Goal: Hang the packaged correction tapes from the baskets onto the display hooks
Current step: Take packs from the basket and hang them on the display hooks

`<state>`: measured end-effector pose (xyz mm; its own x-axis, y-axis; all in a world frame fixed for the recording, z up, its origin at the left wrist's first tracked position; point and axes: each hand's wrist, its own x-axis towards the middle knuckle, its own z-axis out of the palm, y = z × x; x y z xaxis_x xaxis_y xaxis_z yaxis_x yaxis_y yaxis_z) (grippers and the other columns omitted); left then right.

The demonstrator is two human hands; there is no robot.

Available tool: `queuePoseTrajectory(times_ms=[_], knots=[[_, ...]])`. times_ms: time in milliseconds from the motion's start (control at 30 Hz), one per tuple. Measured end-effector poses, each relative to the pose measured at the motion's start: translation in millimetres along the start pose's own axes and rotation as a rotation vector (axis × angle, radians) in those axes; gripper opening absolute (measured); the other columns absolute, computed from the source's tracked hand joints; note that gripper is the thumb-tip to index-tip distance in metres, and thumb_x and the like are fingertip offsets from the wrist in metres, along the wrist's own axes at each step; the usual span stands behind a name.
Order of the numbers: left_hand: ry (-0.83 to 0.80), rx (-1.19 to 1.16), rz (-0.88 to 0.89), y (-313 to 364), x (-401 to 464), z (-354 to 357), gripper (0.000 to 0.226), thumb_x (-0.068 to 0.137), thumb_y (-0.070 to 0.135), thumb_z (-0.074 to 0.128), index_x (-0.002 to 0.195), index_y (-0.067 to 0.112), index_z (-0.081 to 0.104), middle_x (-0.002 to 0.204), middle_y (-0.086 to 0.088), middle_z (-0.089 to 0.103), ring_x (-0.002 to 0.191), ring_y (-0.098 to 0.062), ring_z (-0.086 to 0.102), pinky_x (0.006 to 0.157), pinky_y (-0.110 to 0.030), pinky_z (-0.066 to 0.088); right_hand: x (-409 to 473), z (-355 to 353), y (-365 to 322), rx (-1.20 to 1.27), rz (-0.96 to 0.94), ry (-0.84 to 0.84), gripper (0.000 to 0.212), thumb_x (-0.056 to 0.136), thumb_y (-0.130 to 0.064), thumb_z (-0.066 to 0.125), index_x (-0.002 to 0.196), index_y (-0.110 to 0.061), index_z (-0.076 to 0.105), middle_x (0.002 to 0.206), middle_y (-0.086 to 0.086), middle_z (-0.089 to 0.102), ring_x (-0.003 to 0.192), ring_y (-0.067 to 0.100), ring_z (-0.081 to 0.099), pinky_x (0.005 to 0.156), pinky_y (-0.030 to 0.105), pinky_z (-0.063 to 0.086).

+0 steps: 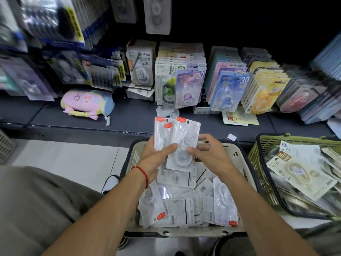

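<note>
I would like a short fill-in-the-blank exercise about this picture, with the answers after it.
1. Both hands hold a stack of white packets above the ____ basket.
2. The left hand wears a ____ string on its wrist.
3. The green basket stands to the ____ of the beige one.
4. A pink pouch lies on the dark ____.

Answers: beige; red; right; shelf

We reach both bare forearms forward, converging ahead of us. Our left hand [156,156], a red cord round its wrist, grips from below with the thumb curled across the front. Our right hand [208,154] pinches alongside, thumb tip beside the left thumb, fingers bent.
</note>
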<state>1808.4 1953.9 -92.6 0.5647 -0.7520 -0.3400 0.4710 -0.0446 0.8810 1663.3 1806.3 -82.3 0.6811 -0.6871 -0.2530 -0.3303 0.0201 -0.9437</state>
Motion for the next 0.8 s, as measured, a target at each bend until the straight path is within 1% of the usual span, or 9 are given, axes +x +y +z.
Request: queuePoseTrajectory(times_ms=[67, 100, 167, 267, 333, 400, 500, 667, 800], knots=[[0.015, -0.014, 0.046, 15, 0, 4, 0.063, 0.083, 0.018, 0.086, 0.138, 0.023, 0.056, 0.130, -0.007, 0.074, 0.113, -0.026, 0.074, 0.088, -0.047, 0.063, 4, -1, -19, 0.044, -0.042, 0.007, 0.039, 0.083, -0.025, 0.089, 0.113, -0.033, 0.064, 0.089, -0.004, 0.080, 0.084, 0.013, 0.078, 0.070, 0.030, 0.062], [-0.006, -0.029, 0.059, 23, 0, 7, 0.061, 0.085, 0.020, 0.084, 0.139, 0.025, 0.056, 0.130, -0.005, 0.074, 0.115, -0.027, 0.074, 0.087, -0.049, 0.063, 6, 0, -29, 0.073, -0.059, 0.001, 0.040, 0.085, -0.023, 0.087, 0.117, -0.029, 0.064, 0.090, -0.002, 0.080, 0.085, 0.016, 0.079, 0.070, 0.031, 0.063], [-0.062, -0.086, 0.087, 42, 2, 13, 0.055, 0.092, 0.018, 0.079, 0.142, 0.022, 0.056, 0.132, -0.009, 0.073, 0.119, -0.033, 0.071, 0.091, -0.056, 0.061, 9, 2, -48, 0.147, -0.099, -0.010, 0.039, 0.089, -0.020, 0.084, 0.122, -0.022, 0.062, 0.094, 0.001, 0.081, 0.088, 0.019, 0.079, 0.072, 0.034, 0.062], [-0.114, -0.146, 0.178, 81, 9, 24, 0.056, 0.091, 0.017, 0.076, 0.143, 0.016, 0.057, 0.134, -0.016, 0.071, 0.121, -0.037, 0.069, 0.093, -0.051, 0.060, 15, 3, -81, 0.252, -0.161, 0.017, 0.034, 0.092, -0.019, 0.080, 0.121, -0.023, 0.063, 0.104, 0.001, 0.081, 0.095, 0.021, 0.079, 0.081, 0.042, 0.063], [-0.131, -0.124, 0.237, 111, 12, 31, 0.059, 0.088, 0.020, 0.077, 0.144, 0.019, 0.056, 0.135, -0.014, 0.071, 0.122, -0.035, 0.069, 0.098, -0.052, 0.058, 19, 2, -109, 0.278, -0.227, 0.033, 0.034, 0.093, -0.021, 0.079, 0.121, -0.029, 0.061, 0.106, -0.003, 0.081, 0.097, 0.014, 0.078, 0.074, 0.026, 0.062], [-0.154, -0.067, 0.294, 143, 16, 34, 0.056, 0.092, 0.025, 0.075, 0.144, 0.024, 0.055, 0.135, -0.009, 0.072, 0.121, -0.031, 0.070, 0.099, -0.052, 0.059, 24, 1, -138, 0.267, -0.315, 0.044, 0.035, 0.095, -0.024, 0.077, 0.122, -0.035, 0.058, 0.104, -0.007, 0.081, 0.093, 0.006, 0.076, 0.064, 0.012, 0.055], [-0.192, 0.035, 0.387, 192, 23, 33, 0.052, 0.096, 0.029, 0.072, 0.144, 0.026, 0.052, 0.134, -0.007, 0.072, 0.120, -0.029, 0.071, 0.098, -0.049, 0.059, 34, 2, -181, 0.234, -0.458, 0.091, 0.035, 0.099, -0.022, 0.071, 0.126, -0.037, 0.055, 0.100, -0.010, 0.081, 0.091, 0.005, 0.076, 0.064, 0.014, 0.056], [-0.010, -0.007, 0.550, 241, 32, 4, 0.060, 0.083, 0.043, 0.076, 0.136, 0.029, 0.053, 0.129, 0.002, 0.074, 0.120, -0.022, 0.071, 0.103, -0.050, 0.057, 59, 8, -238, 0.186, -0.596, 0.169, 0.029, 0.098, -0.017, 0.072, 0.124, -0.029, 0.065, 0.104, -0.010, 0.080, 0.094, 0.011, 0.078, 0.072, 0.024, 0.060], [0.070, -0.074, 0.574, 246, 41, -30, 0.057, 0.087, 0.044, 0.071, 0.138, 0.035, 0.048, 0.134, 0.005, 0.071, 0.120, -0.018, 0.071, 0.099, -0.048, 0.059, 84, 23, -263, 0.056, -0.636, 0.152, 0.023, 0.098, -0.020, 0.072, 0.117, -0.033, 0.068, 0.106, -0.017, 0.078, 0.096, 0.007, 0.076, 0.082, 0.033, 0.061]])
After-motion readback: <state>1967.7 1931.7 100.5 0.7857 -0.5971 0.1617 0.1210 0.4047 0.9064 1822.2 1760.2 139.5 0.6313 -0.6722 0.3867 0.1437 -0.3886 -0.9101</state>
